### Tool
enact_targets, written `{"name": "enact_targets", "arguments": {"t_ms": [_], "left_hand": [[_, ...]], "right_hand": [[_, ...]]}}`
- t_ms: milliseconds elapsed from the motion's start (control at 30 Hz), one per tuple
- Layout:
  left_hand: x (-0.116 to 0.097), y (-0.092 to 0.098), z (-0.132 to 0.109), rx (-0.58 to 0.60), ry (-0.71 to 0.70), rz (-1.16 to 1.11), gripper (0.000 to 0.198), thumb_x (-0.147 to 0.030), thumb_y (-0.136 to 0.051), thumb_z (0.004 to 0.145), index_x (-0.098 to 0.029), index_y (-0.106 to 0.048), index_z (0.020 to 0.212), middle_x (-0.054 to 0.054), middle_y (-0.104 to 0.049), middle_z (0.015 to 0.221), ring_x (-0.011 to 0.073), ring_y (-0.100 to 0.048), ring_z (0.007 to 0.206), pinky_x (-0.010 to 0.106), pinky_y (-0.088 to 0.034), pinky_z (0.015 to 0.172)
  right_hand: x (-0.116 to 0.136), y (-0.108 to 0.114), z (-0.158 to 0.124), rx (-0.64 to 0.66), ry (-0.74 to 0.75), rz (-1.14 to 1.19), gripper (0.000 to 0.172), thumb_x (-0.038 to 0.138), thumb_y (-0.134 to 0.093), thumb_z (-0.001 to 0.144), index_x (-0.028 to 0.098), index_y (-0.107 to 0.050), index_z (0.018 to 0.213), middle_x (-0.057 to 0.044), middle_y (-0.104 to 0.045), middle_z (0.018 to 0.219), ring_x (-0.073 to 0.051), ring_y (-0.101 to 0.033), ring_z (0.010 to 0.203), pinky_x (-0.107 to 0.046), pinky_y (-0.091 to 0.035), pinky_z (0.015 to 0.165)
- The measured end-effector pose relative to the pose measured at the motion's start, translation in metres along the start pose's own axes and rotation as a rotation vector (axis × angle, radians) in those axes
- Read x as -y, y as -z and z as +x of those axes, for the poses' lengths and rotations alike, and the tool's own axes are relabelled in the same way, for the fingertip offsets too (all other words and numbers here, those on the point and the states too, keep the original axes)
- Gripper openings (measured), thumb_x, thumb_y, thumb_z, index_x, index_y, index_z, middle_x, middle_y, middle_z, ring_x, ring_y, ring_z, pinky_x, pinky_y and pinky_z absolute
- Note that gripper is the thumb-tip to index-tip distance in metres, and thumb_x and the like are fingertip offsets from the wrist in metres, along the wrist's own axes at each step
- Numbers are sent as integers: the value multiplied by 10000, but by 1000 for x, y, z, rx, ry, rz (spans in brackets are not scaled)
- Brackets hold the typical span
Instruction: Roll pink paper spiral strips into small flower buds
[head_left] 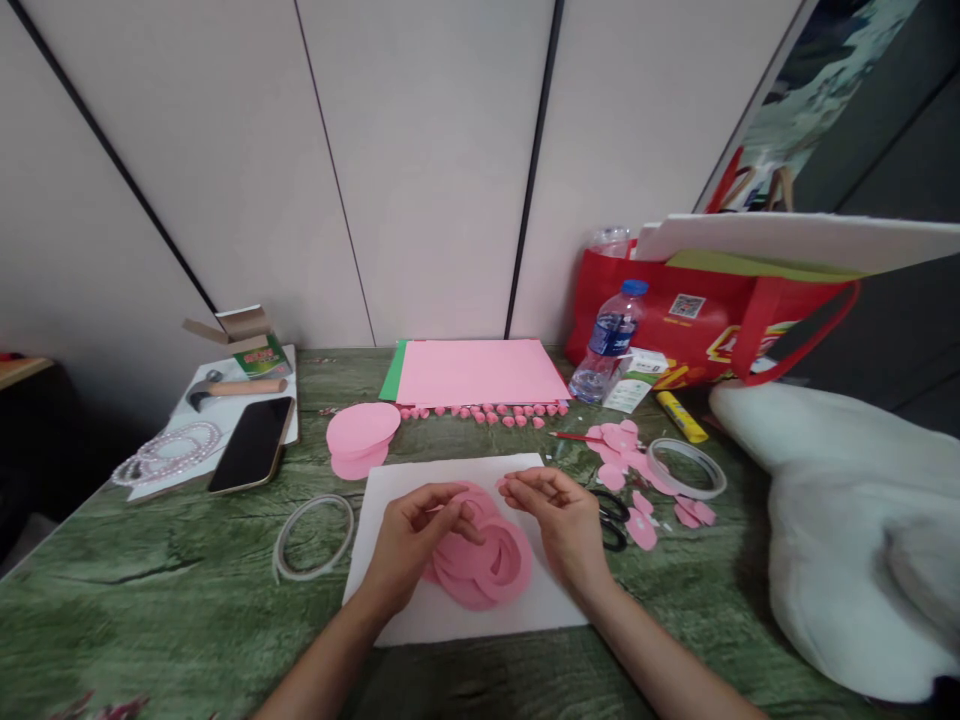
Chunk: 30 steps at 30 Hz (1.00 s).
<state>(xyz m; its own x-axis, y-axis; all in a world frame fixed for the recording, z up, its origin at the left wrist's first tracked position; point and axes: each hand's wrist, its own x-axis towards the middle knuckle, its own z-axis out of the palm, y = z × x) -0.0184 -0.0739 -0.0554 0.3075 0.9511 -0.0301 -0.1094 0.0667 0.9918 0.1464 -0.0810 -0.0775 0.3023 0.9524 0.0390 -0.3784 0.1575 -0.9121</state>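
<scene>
A loose heap of pink paper rings and curled strips (501,565) lies on a white sheet (405,620) in front of me. Over the left side of that heap is my left hand (416,540), its fingers loosely bent and apart; nothing is plainly held in it. My right hand (559,520), at the heap's upper right, pinches a small pink paper piece (502,484) between thumb and fingertips. Black-handled scissors (613,520) lie just right of my right hand, partly hidden by it.
Tape rolls (279,550) (721,478) flank the sheet. Behind are pink paper discs (364,425), small rolled pink roses (491,412) and pink sheets (484,370). Right: paper scraps (611,478), glue stick (681,416), bottle (606,350), red bag (675,320). Left: phone (253,443), hammer (240,390), beads (169,450).
</scene>
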Motion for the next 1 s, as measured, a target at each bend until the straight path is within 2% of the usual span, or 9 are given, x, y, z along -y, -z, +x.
{"name": "enact_targets", "arguments": {"t_ms": [200, 400, 667, 833, 1000], "left_hand": [[2, -1, 0, 16, 19, -1, 197, -256, -579, 757, -139, -615, 911, 29, -667, 709, 147, -645, 592, 265, -477, 631], [3, -1, 0, 4, 8, -24, 208, -260, -576, 758, -133, -616, 918, 31, -649, 707, 149, -634, 591, 267, -476, 619], [2, 0, 2, -21, 35, -128, 266, -256, -604, 730, -133, -584, 966, 25, -635, 685, 143, -623, 563, 266, -463, 606], [2, -1, 2, -14, 54, -195, 314, -239, -600, 733, -138, -541, 1023, 19, -628, 689, 134, -618, 558, 260, -447, 609], [0, -2, 2, -19, 62, -176, 314, -253, -601, 730, -133, -542, 1013, 20, -628, 676, 139, -617, 551, 258, -440, 596]], "right_hand": [[0, 0, -1, -10, 12, -87, 127, 230, -737, 556, 169, -646, 619, 1, -654, 562, -112, -568, 481, -233, -474, 486], [-4, 3, 2, 29, -13, -97, 116, 240, -739, 545, 163, -671, 601, -8, -641, 554, -120, -548, 497, -247, -468, 493], [-7, 3, 3, 58, -120, -22, 195, 280, -736, 569, 169, -698, 725, -41, -689, 662, -155, -616, 622, -295, -497, 642], [-6, 1, 3, 53, -127, 19, 213, 277, -743, 561, 180, -695, 745, -36, -693, 706, -138, -621, 649, -271, -494, 660], [-5, 2, 2, 101, -133, -21, 224, 278, -731, 577, 175, -702, 773, -64, -703, 782, -150, -627, 672, -295, -498, 682]]}}
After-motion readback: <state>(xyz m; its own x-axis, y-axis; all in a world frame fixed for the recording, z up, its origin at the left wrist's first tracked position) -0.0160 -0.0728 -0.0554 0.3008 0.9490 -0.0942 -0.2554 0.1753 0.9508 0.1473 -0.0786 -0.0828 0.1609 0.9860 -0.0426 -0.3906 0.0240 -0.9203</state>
